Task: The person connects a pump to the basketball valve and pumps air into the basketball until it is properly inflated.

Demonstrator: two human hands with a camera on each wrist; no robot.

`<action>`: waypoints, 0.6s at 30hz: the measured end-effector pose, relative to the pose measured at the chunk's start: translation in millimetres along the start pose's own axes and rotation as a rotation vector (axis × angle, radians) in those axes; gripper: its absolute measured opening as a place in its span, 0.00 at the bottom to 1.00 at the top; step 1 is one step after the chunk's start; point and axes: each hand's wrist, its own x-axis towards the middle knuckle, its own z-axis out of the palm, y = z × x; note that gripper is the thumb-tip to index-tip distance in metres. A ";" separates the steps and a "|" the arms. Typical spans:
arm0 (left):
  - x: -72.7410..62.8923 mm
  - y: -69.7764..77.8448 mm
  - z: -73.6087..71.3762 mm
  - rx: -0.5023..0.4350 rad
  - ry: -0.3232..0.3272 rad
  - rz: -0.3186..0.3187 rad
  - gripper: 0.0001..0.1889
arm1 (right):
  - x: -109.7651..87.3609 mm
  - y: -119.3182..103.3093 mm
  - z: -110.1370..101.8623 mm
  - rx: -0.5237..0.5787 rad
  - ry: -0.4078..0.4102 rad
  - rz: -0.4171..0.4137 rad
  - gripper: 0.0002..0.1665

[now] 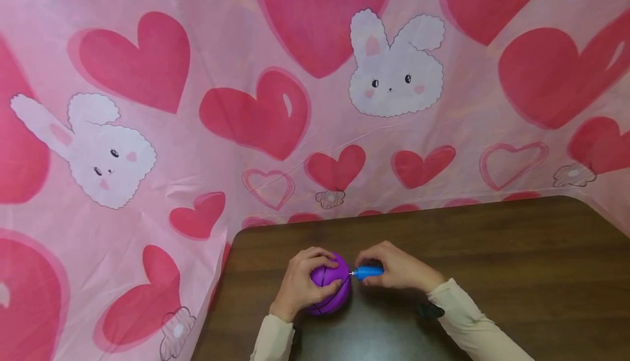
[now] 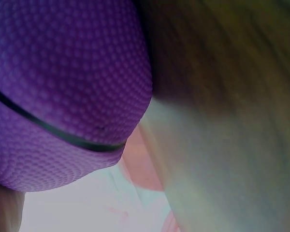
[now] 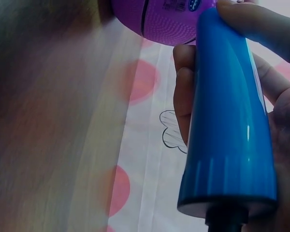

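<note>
A small purple basketball (image 1: pixel 327 278) with black seams is held at table height by my left hand (image 1: pixel 299 278), fingers over its top and thumb across its near side. My right hand (image 1: pixel 400 268) grips a blue hand pump (image 1: pixel 368 272) lying sideways to the right of the ball. The pump's thin metal needle (image 1: pixel 351 273) points left, its tip right at the ball's side. In the left wrist view the ball (image 2: pixel 72 72) shows its pebbled skin. Up close in the right wrist view, the pump barrel (image 3: pixel 227 121) has a ribbed end with a black rod.
Both hands work over a dark brown wooden table (image 1: pixel 517 273) with rounded corners. Behind it and to the left hangs a pink cloth (image 1: pixel 216 38) printed with hearts and white rabbits. A dark wrist-worn piece (image 1: pixel 431 310) sits below the right wrist.
</note>
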 end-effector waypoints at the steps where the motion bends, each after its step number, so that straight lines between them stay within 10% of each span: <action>1: 0.1 -0.1 0.6 0.004 -0.003 -0.002 0.15 | -0.9 0.7 -0.6 0.004 -0.003 0.003 0.17; 18: -3.7 -5.2 -1.4 -0.056 -0.008 -0.034 0.14 | -28.3 18.0 -17.4 -0.004 -0.004 0.034 0.17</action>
